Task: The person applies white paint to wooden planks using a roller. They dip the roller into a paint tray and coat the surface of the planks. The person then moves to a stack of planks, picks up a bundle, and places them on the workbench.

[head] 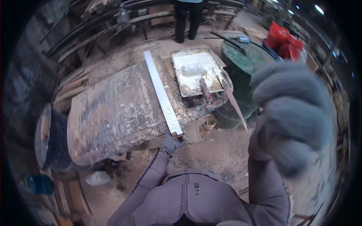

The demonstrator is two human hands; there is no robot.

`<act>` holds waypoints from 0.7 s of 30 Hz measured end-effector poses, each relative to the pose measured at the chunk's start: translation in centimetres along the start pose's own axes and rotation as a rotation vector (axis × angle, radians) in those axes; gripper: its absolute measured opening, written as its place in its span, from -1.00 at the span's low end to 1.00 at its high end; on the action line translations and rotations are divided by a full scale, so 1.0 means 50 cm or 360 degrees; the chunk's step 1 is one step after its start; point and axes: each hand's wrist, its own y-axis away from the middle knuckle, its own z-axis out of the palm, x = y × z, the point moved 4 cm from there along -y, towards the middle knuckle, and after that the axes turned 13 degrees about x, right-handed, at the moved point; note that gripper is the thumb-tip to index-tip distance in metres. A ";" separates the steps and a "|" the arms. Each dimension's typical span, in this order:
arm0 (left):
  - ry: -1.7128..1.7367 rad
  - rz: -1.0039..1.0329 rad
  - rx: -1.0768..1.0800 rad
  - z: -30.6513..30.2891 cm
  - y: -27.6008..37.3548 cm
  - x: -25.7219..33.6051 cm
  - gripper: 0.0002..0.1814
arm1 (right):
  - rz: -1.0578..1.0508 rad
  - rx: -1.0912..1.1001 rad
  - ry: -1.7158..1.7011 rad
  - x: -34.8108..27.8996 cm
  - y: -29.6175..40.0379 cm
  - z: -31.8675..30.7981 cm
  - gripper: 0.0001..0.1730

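Observation:
My left hand, in a grey glove, grips the near end of a long wooden strip. The strip's upper face is coated white, and bare wood shows at its near end. Beyond my hand it lies across a worn, paint-stained board. On the right my right hand is raised close to the camera, gloved and blurred, its fingers curled in. Nothing shows in it, though its palm side is hidden. A flat tray smeared with white paste holds a tool with a worn reddish handle.
A thin pointed wooden piece juts past the tray's right edge. Right of the board stands a green drum with a dark bar on top. A dark drum is at left. A person stands beyond, by long racks.

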 end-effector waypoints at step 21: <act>-0.2337 0.1375 0.3101 -0.447 0.249 0.381 -0.57 | 0.0689 -0.0105 0.0536 0.033 0.114 -0.026 -0.85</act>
